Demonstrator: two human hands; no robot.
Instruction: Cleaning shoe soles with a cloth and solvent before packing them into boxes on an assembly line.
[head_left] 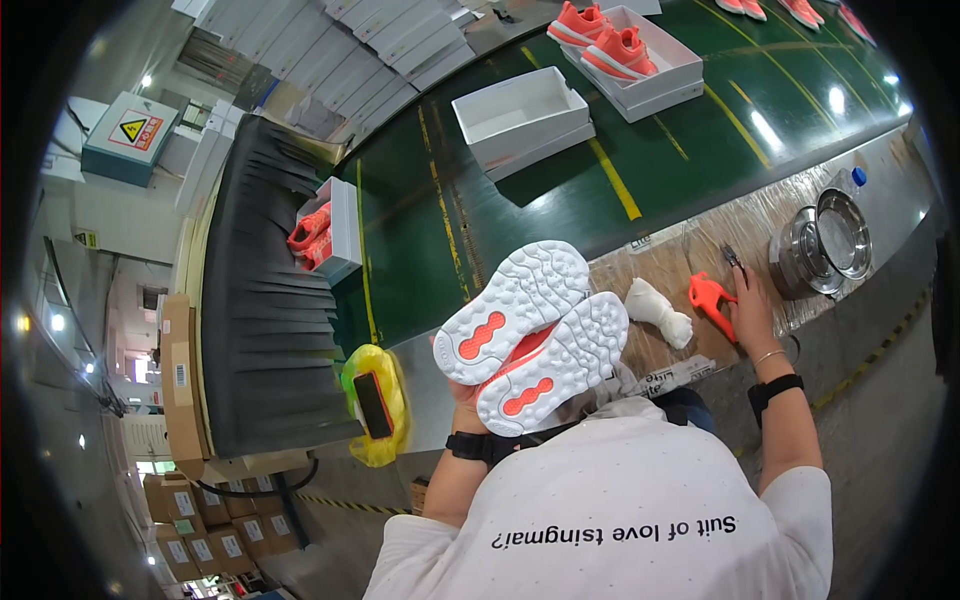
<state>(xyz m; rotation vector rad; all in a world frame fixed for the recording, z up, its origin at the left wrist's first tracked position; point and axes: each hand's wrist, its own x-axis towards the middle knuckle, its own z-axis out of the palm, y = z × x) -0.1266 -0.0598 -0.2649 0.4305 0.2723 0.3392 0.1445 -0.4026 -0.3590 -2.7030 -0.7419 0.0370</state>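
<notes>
Two coral shoes (pixel 530 335) sit soles-up, clutched in the left hand (pixel 462 392), not yet boxed, while right hand (pixel 752 312) fingers close on orange pliers (pixel 708 297); empty white box (pixel 522 115) waits.

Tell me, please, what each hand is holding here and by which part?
The left hand holds a pair of coral shoes, soles up, from underneath; the exact hold is hidden. The right hand rests on an orange tool.

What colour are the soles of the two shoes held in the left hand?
The soles are white with orange-red patches, seen clearly in the head view.
</notes>
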